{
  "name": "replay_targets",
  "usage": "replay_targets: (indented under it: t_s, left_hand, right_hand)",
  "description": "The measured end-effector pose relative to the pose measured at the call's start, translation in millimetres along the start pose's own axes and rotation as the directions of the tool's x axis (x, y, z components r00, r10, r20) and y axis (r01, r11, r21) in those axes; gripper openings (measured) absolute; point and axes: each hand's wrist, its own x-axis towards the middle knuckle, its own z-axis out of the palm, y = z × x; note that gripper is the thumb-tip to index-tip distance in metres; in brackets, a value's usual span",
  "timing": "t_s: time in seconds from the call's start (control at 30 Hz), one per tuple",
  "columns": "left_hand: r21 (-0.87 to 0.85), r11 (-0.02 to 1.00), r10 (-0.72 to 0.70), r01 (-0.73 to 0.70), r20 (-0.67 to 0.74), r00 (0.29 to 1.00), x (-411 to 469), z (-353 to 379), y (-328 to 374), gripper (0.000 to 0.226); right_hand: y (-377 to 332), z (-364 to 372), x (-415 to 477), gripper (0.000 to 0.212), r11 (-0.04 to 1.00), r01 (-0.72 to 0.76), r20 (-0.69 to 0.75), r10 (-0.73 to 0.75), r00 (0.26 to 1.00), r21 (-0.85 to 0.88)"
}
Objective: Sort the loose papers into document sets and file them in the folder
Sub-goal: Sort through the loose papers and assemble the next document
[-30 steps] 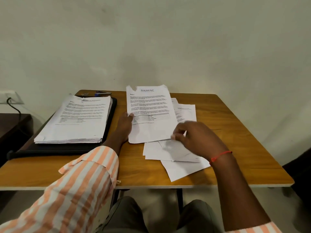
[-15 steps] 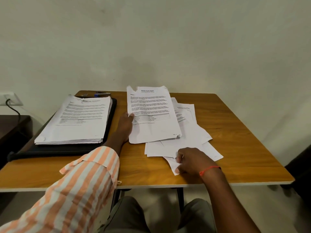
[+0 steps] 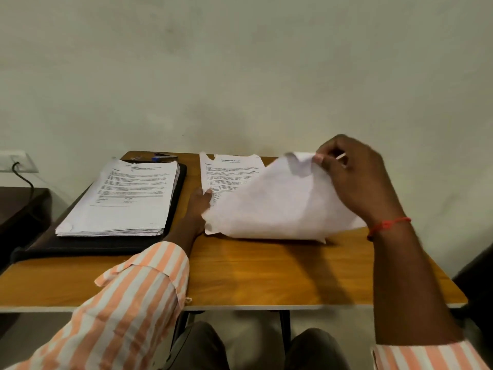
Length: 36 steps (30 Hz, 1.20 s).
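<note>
**Bundle of loose white paper sheets** (image 3: 280, 209). Thin, limp and faintly creased, with the blank backs showing and print ghosting through. It was raised by its far right corner while the near edge rested on the counter, so it stood as a slack tent. It lay right of centre and partly covered the printed sheet.

**Right hand** (image 3: 354, 180). Held above the far side of the counter. The fingers (image 3: 330, 150) were pressed together against the thumb, pinching the bundle's top corner. Judged purpose: to peel the sheets up and turn them for sorting. A thin red thread bracelet (image 3: 386, 225) sat at the wrist.

**White printed sheet with a torn top edge** (image 3: 229, 172). Flat on the counter with the text upward. Only a bold heading and dense paragraphs could be made out. Probably the first page of a set.

**Left hand** (image 3: 198, 206). Laid at the sheet's left edge with the thumb tip on the paper, seemingly to pin it against sliding. Whether the other fingers were spread could not be told.

**Thick squared stack of white printed documents** (image 3: 125, 196). It rested on the flat black folder (image 3: 106, 245) at the left. Likely sets awaiting filing.

**Orange-brown wood-grain counter** (image 3: 266, 273). Smooth, with a pale edge band.

**Small blue object** (image 3: 162, 156). Behind the folder and too small to identify.
</note>
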Motion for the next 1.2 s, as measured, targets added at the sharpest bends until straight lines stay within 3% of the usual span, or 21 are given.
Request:
replay_targets:
  t_s: [0.07, 0.17, 0.23, 0.27, 0.3, 0.33, 0.4, 0.47, 0.53, 0.67, 0.87, 1.2]
  left_hand:
    - [-0.048, 0.998, 0.03, -0.028, 0.039, 0.999, 2, -2, -3, 0.027]
    - [0.018, 0.998, 0.063, -0.064, 0.046, 0.997, -7, -2, 0, 0.026]
    - [0.063, 0.997, 0.037, -0.039, 0.041, 0.998, -4, -1, -1, 0.025]
    - [0.071, 0.997, 0.023, -0.026, 0.038, 0.999, -4, -2, -1, 0.023]
    - [0.073, 0.997, 0.017, -0.02, 0.045, 0.999, -3, -2, -1, 0.02]
    - [0.052, 0.999, 0.013, -0.016, 0.047, 0.999, -2, -2, -3, 0.019]
    - [0.036, 0.999, 0.02, -0.022, 0.05, 0.999, 1, -3, -6, 0.019]
    - [0.045, 0.997, 0.053, -0.055, 0.049, 0.997, 0, -3, -5, 0.019]
    - [0.047, 0.996, 0.076, -0.079, 0.049, 0.996, 1, -3, -6, 0.024]
    - [0.031, 0.996, 0.078, -0.08, 0.073, 0.994, -5, -1, -3, 0.022]
    - [0.059, 0.997, 0.041, -0.046, 0.077, 0.996, 0, -3, -6, 0.026]
    - [0.051, 0.997, 0.052, -0.056, 0.08, 0.995, -3, -2, -2, 0.027]
  right_hand:
    - [4, -6, 15, 0.006, 0.992, -0.05, -0.237, 0.077, 0.969, 0.119]
    - [11, -1, 26, 0.007, 0.971, -0.108, -0.587, 0.215, 0.78, 0.213]
    - [9, 12, 21, 0.013, 0.982, -0.024, -0.78, 0.165, 0.603, 0.189]
    - [8, 23, 14, 0.013, 0.989, 0.055, -0.831, 0.086, 0.55, 0.139]
    - [8, 36, 6, 0.011, 0.986, 0.156, -0.835, -0.035, 0.549, 0.061]
    - [11, 53, -4, 0.008, 0.961, 0.274, -0.783, -0.188, 0.594, -0.023]
    - [20, 88, -28, 0.003, 0.879, 0.468, -0.512, -0.444, 0.735, -0.091]
    - [32, 123, -49, 0.007, 0.847, 0.517, -0.169, -0.532, 0.83, -0.125]
    - [43, 155, -66, 0.016, 0.865, 0.471, 0.098, -0.461, 0.882, -0.171]
    - [60, 184, -83, 0.015, 0.948, 0.281, 0.366, -0.213, 0.906, -0.146]
    - [62, 190, -86, 0.036, 0.97, 0.232, 0.493, -0.168, 0.854, -0.071]
    - [65, 191, -89, 0.039, 0.985, 0.169, 0.514, -0.123, 0.849, -0.043]
